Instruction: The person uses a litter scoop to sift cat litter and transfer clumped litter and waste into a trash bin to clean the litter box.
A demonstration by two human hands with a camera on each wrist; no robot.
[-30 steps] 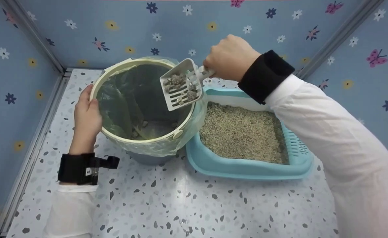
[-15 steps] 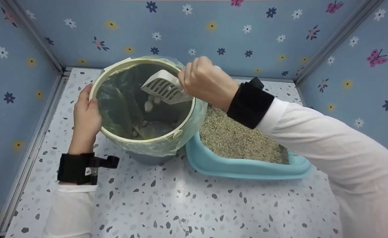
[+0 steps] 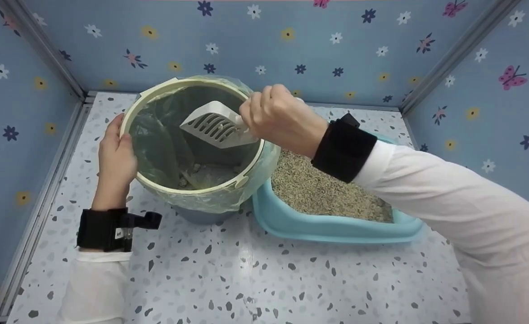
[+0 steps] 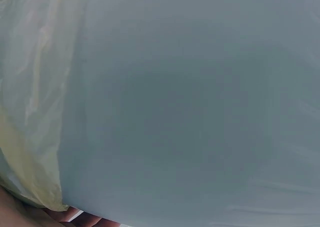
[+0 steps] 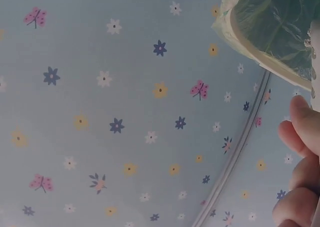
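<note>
My right hand point(image 3: 280, 114) grips the handle of a pale slotted litter scoop point(image 3: 217, 126), its blade turned over and tilted above the opening of a trash bin. That bin has a cream rim point(image 3: 131, 112) and a thin greenish plastic liner point(image 3: 156, 153); a few small clumps point(image 3: 183, 181) lie at the bottom. My left hand point(image 3: 116, 162) holds the bin's left side, thumb at the rim and fingers outside. In the left wrist view, the grey bin wall point(image 4: 190, 112) fills most of the picture. In the right wrist view, only part of the right hand point(image 5: 302, 167) shows.
Right of the bin stands a light blue litter box point(image 3: 327, 228) filled with tan granular litter point(image 3: 332, 189), partly covered by my right arm. Both are on a speckled white surface point(image 3: 246, 279). Blue flowered panels point(image 3: 318, 40) enclose it at the back and sides.
The scoop moved left and down over the bin and turned over. Clumps on it fell into the bin, mid-air half a second ago. My left hand stays at the rim.
</note>
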